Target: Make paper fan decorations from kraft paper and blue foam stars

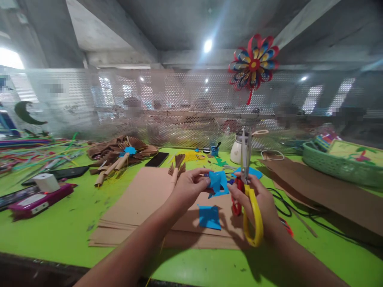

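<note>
My left hand (189, 186) pinches a cut piece of blue paper (219, 182) between thumb and fingers, above the brown paper sheets (143, 199). Held in my right hand (265, 203) are scissors (245, 159), blades pointing up, with a yellow handle loop at the palm and a red loop beside it. The right fingertips are close to the blue piece; whether they touch it I cannot tell. A blue paper square (209, 217) lies on the brown sheets below. Behind the right hand shows more blue paper (253, 172). A small brown pleated paper figure (176, 171) lies behind my left hand.
On the green table (74, 235) are a purple power strip (42, 202), a phone (157, 159) and brown paper figures (122, 159). A white jug (236, 149) stands behind. To the right are brown card (323, 191), black cable and a green basket (344, 165). A perforated screen (179, 99) backs the table.
</note>
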A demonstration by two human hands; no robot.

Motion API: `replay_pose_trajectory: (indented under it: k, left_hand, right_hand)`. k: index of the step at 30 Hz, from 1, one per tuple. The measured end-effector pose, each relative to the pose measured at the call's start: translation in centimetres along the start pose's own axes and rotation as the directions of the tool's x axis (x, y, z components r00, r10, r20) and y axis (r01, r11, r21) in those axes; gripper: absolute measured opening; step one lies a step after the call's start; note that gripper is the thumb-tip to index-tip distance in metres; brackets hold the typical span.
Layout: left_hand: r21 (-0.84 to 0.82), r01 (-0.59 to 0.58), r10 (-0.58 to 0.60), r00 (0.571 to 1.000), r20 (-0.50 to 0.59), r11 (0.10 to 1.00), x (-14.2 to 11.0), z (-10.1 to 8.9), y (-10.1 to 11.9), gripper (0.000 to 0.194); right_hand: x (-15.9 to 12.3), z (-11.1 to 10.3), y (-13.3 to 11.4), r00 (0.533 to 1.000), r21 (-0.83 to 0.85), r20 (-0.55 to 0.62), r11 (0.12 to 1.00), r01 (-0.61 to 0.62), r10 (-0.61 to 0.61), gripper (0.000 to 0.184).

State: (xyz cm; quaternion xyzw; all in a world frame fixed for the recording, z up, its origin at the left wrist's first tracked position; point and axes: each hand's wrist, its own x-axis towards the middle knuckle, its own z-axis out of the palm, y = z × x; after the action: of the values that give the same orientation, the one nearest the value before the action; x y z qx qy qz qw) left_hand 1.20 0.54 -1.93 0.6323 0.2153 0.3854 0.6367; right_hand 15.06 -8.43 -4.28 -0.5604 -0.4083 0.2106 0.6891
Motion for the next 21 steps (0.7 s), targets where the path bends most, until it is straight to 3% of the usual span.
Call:
replay_pose_trajectory:
  k: [7, 15, 21]
  left_hand:
    - [0.038, 0.006, -0.009, 0.995, 0.1, 0.999, -0.3, 0.8, -0.3, 0.028]
    - [0.018, 0.097, -0.097, 0.995, 0.003, 0.995, 0.1, -0.1, -0.1, 0.031]
    - [-0.132, 0.088, -0.088, 0.996, 0.005, 0.987, 0.6, -0.6, -0.4, 0.021]
  right_hand:
    - [-0.1, 0.1, 1.1, 0.991, 0.023, 0.076, 0.994, 0.11, -0.112, 0.036]
    - [0.7, -1.0, -0.9, 0.994, -0.025, -0.099, 0.999, 0.04, -0.042, 0.045]
    - [2.2, -1.5, 0.9, 0.998, -0.152, -0.066, 0.988, -0.002, -0.008, 0.048]
